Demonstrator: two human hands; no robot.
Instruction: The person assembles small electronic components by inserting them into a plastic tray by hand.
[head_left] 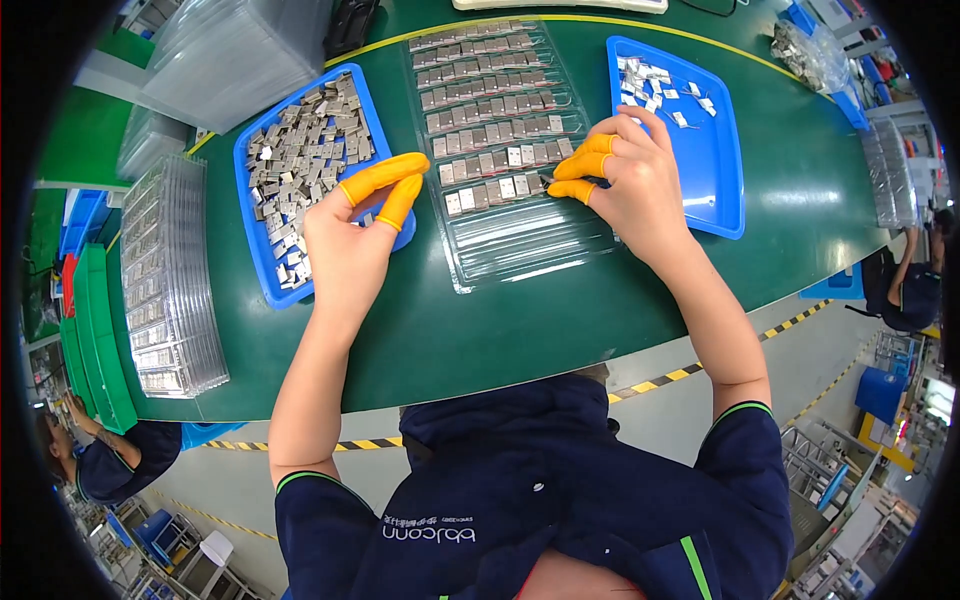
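My left hand point(345, 245) is beside the left edge of a clear plastic tray point(500, 262), with yellow finger cots on its thumb and index finger. Those two fingertips come together, and whatever may lie between them is hidden. At the right end of the tray's lowest filled row, my right hand point(635, 175), also in yellow finger cots, pinches a small dark piece point(546, 181) too small to name. Rows of small metal USB-type connectors point(490, 133) fill the tray's upper part; its lower grooves hold none.
Left, a blue bin point(258, 262) holds many loose metal connectors point(305, 150). A second blue bin point(715, 190) on the right has several white-and-silver pieces point(645, 80). Stacked clear trays point(170, 280) stand at far left, near green bins point(100, 340). Other people sit at both sides.
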